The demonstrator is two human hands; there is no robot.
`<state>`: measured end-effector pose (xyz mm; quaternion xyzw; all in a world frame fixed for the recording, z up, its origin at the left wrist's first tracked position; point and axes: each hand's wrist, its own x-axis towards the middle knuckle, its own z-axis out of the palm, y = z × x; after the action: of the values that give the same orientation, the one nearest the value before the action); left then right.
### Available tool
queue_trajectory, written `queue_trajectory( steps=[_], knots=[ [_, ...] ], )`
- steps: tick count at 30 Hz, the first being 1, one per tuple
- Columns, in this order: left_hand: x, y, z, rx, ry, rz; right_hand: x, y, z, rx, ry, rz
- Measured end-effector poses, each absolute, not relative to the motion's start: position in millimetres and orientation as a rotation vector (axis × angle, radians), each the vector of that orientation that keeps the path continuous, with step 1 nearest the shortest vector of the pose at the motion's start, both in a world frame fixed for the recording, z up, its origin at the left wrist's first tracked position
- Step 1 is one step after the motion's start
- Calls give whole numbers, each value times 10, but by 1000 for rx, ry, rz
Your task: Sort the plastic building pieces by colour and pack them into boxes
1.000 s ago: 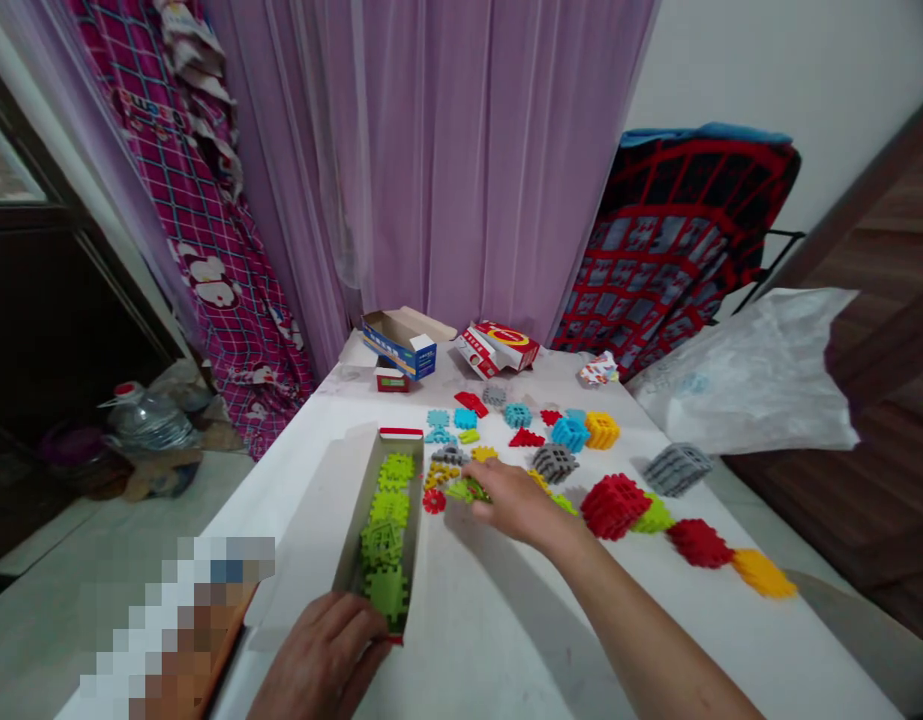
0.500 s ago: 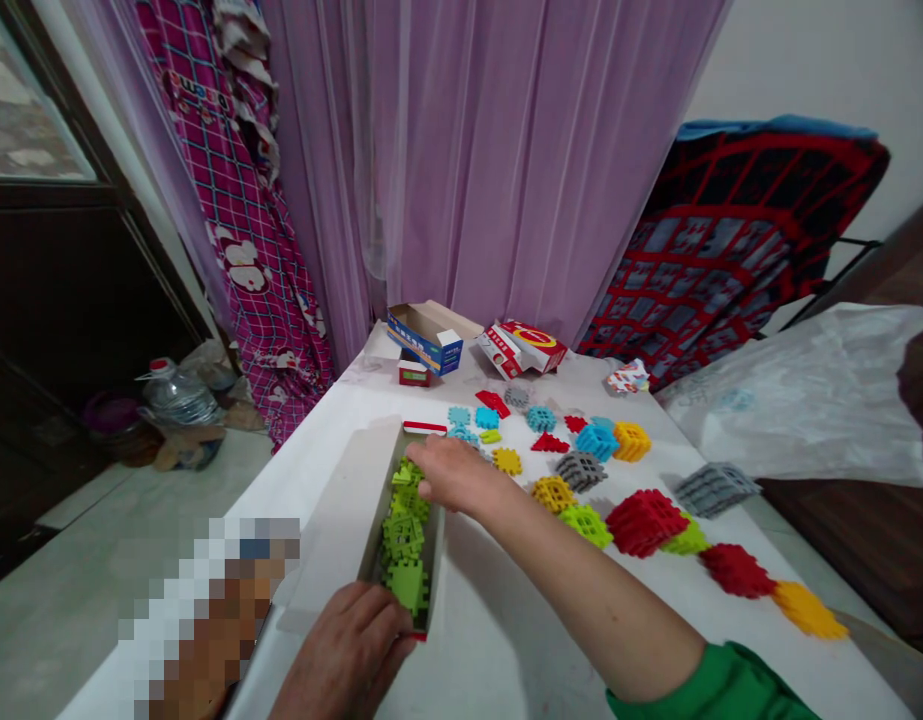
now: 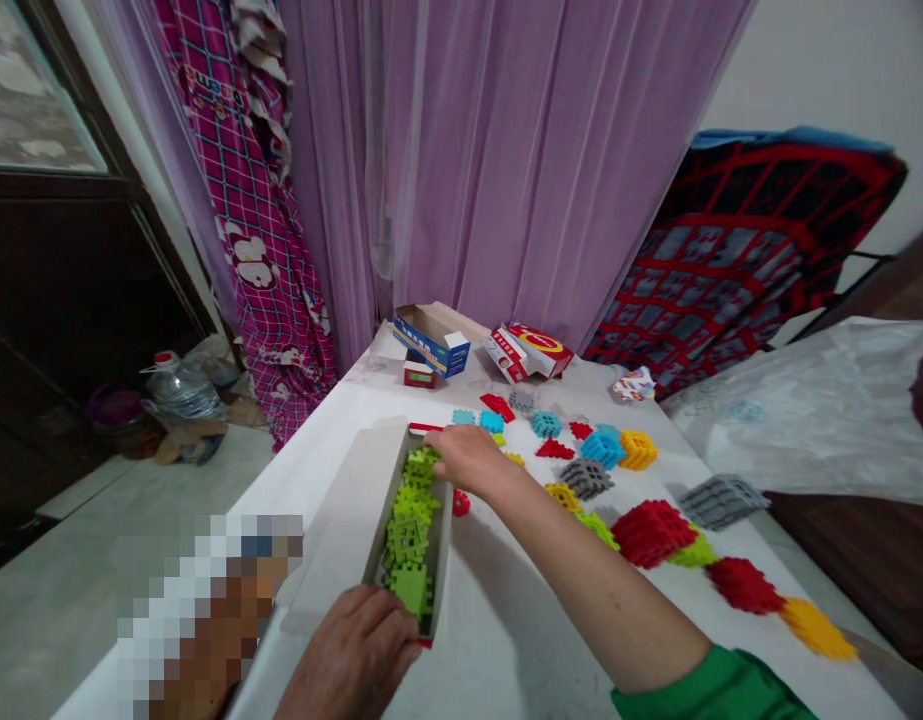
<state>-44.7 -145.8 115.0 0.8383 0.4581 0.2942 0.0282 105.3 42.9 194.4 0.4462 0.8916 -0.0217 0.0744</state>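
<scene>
A long, narrow cardboard box (image 3: 356, 500) lies on the table with its white lid flap folded out to the left. Inside it is a row of lime-green interlocking plastic blocks (image 3: 408, 540). My left hand (image 3: 360, 645) is closed around the near end of the box. At the far end, my right hand (image 3: 472, 462) reaches in from the right, its curled fingers over the rim beside the farthest green blocks. Whatever those fingertips grip is hidden. A small red notched piece (image 3: 461, 502) lies just right of the box.
Stacks of interlocking pieces spread over the right side: red (image 3: 651, 532), yellow (image 3: 639, 450), grey (image 3: 585, 478) and blue (image 3: 602, 447). A blue carton (image 3: 435, 345) and a red-and-white carton (image 3: 532, 352) stand at the far edge. A white plastic sheet (image 3: 813, 410) hangs at right.
My right hand has drawn slightly to the right and back, baring more of the far green blocks. The small red piece has come into sight. My left hand stays on the near end.
</scene>
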Motion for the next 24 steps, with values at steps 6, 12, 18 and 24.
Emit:
queue_trajectory(
  steps=[6, 12, 18, 24],
  knots=[
    [-433, -1476, 1159, 2588, 1427, 871, 944, 439, 1923, 1358, 2640, 58],
    [-445, -1493, 1156, 2590, 1439, 792, 865, 432, 1882, 1323, 2633, 80],
    [-456, -1472, 1142, 2587, 1433, 826, 943, 462, 1921, 1358, 2638, 32],
    [-474, -1427, 1088, 2670, 1371, 908, 1302, 456, 2024, 1531, 2589, 50]
  ],
)
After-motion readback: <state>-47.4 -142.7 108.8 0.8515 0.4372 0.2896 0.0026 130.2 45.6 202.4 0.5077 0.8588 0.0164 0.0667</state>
